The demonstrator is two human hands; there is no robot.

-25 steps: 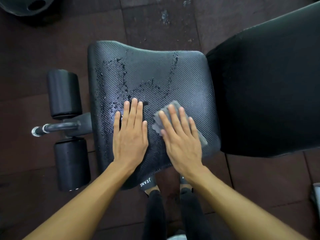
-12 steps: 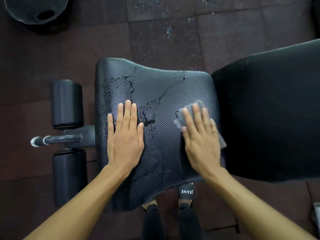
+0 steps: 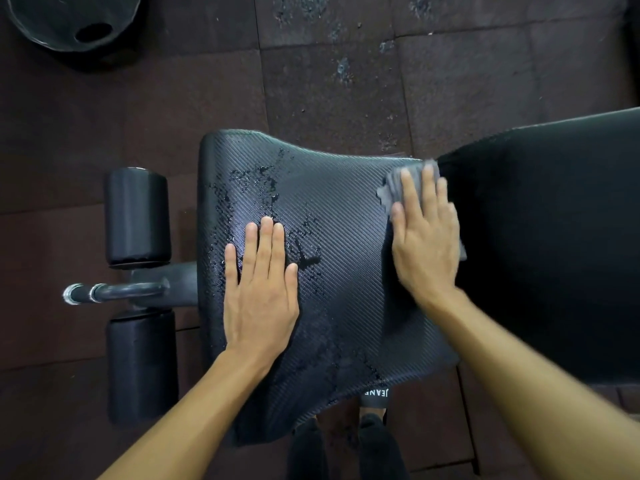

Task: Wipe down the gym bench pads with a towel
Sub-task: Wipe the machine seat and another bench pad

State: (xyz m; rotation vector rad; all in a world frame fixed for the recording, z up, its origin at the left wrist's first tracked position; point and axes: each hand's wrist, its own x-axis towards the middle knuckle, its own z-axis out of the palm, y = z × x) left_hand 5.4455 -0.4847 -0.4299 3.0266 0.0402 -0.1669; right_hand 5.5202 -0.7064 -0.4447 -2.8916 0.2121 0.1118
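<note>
The seat pad (image 3: pixel 346 244) is black and bumpy, with thin slanted lines all over it like woven cloth. It is wide at its left edge and gets narrower toward its right edge, and its far edge dips in a soft curve. Shiny water drops (image 3: pixel 256 181) sit on its left half.

The left hand (image 3: pixel 259 292) lies flat on the near left part of the seat pad, with its fingers straight and close together. It holds nothing.

The right hand (image 3: pixel 426 247) is flat too, with its fingers spread a little. It presses a gray towel (image 3: pixel 389 187) down at the far right corner of the seat pad. The towel looks soft and crumpled. It pokes out past the fingertips and at the right side of the hand.

Just past the right edge is the big back pad (image 3: pixel 554 244), dark and smooth.

Past the left edge are two round foam rollers, one far (image 3: pixel 136 216) and one near (image 3: pixel 142 368), with a shiny metal bar (image 3: pixel 110 292) between them.

The floor (image 3: pixel 329 81) is made of dark square rubber tiles with pale specks. A round black weight plate (image 3: pixel 52 22) with a hole lies on it, well apart from the bench.
</note>
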